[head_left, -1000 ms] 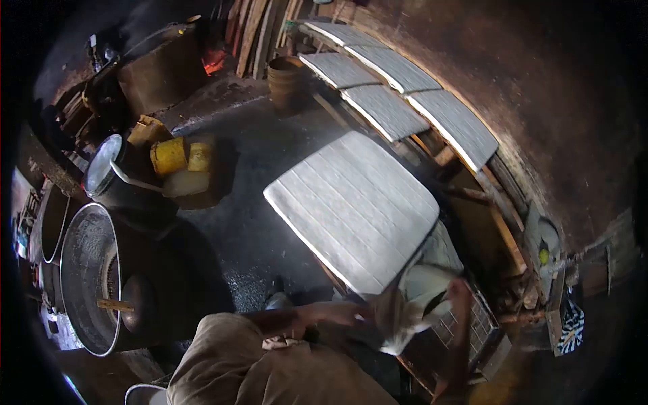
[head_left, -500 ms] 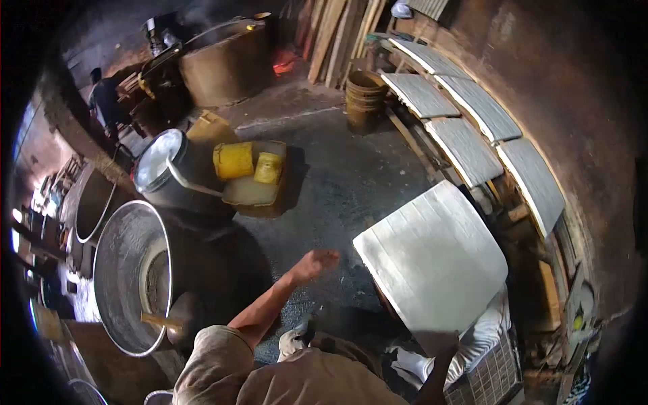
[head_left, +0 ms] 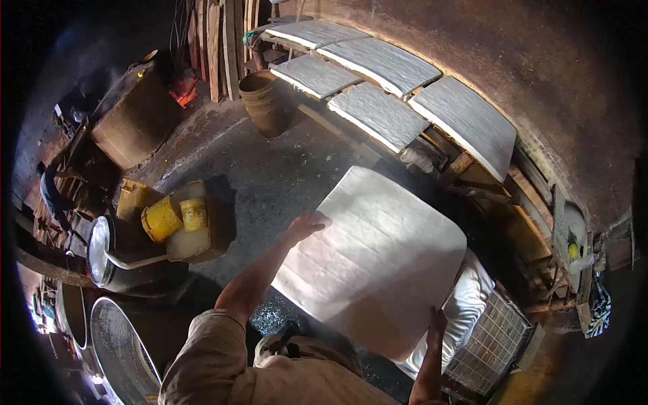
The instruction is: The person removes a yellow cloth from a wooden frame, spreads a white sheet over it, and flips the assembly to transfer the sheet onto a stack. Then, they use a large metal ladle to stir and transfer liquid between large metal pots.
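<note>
A large white flat panel (head_left: 378, 250) with rounded corners and faint crosswise lines is held up in front of me. My left hand (head_left: 308, 227) grips its left edge, fingers mostly hidden by the edge. At its lower right edge, my right hand (head_left: 437, 325) is closed on the same panel. Beneath the right side, rumpled white cloth (head_left: 470, 291) lies beside a grid-patterned frame (head_left: 487, 345), partly covered by the panel.
Several white-edged grey slabs (head_left: 378, 115) lie on a rack along the right wall. A brown bucket (head_left: 264, 101) stands near the rack's far end. Yellow containers (head_left: 162, 219) sit in a square tub at left, near large metal pots (head_left: 121, 351). Another person (head_left: 54, 196) is at far left.
My left hand has moved from free air onto the panel's left edge. The panel has shifted left in view, and my view has turned to the right.
</note>
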A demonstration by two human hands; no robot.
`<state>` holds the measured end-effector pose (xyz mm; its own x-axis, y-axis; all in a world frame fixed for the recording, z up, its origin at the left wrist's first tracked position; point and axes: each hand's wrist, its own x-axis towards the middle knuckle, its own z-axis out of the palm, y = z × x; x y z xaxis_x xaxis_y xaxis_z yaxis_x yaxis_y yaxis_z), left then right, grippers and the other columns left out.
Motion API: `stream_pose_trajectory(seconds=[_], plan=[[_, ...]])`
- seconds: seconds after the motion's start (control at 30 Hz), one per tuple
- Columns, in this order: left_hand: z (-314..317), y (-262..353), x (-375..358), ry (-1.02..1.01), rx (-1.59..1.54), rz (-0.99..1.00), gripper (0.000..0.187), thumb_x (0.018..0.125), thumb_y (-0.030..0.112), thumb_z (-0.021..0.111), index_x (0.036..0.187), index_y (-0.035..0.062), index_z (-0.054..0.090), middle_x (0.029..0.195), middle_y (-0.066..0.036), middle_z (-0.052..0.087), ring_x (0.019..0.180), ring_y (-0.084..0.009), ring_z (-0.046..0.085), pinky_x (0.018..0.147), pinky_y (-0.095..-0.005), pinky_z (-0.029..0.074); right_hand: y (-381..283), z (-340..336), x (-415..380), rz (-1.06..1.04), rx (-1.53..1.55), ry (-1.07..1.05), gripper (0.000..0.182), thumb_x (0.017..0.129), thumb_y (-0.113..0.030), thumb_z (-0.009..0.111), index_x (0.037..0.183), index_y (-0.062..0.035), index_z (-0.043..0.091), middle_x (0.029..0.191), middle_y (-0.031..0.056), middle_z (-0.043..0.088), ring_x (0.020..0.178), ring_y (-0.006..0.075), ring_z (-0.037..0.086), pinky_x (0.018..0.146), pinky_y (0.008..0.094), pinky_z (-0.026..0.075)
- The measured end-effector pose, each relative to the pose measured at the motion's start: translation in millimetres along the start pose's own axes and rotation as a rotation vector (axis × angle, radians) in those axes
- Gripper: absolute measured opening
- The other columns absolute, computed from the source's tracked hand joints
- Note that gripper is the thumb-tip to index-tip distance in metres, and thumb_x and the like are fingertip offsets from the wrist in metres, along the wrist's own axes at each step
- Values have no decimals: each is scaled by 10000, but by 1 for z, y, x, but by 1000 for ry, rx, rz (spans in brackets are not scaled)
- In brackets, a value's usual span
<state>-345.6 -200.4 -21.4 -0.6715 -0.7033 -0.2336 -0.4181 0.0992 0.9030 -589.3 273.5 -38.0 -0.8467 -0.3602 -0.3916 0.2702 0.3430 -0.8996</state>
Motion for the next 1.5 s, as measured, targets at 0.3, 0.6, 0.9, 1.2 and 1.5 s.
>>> stream_pose_trajectory(seconds=[0.3,0.6,0.9,1.2,1.5], plan=[[-1,4,43,-191,13,-97,553,705,416,743,1124,85,601,1101,-97,615,1023,-198,562,848,-331,445,-12,11,63,-21,-2,-20,437,849,-233,621,1201,2,516,1084,57,579,933,172,537,844,309,411],[1,24,44,-332,72,-58,661,662,518,736,1158,104,593,1233,-133,540,1172,-258,471,969,-390,355,-60,23,39,-75,3,9,387,833,-236,648,1093,42,578,1026,76,612,914,168,548,808,323,437],[-75,0,-6,-159,167,-101,817,557,633,745,1142,81,598,1159,-126,594,1095,-248,535,906,-355,408,-73,49,62,-313,-299,14,388,824,-252,660,1083,28,591,985,50,623,789,190,550,657,329,449],[-281,-40,-105,37,233,-144,655,617,715,637,839,103,702,737,-90,653,759,-205,626,724,-327,486,-174,264,-1,-644,-609,-41,550,833,-331,596,1272,-36,445,1062,182,602,973,357,571,780,447,435],[-496,-142,-250,456,54,-313,638,591,621,727,445,34,524,434,-64,497,381,-177,498,459,-312,451,-222,559,-99,-303,-107,-657,283,774,-239,690,905,-18,571,830,30,555,747,170,507,673,326,429]])
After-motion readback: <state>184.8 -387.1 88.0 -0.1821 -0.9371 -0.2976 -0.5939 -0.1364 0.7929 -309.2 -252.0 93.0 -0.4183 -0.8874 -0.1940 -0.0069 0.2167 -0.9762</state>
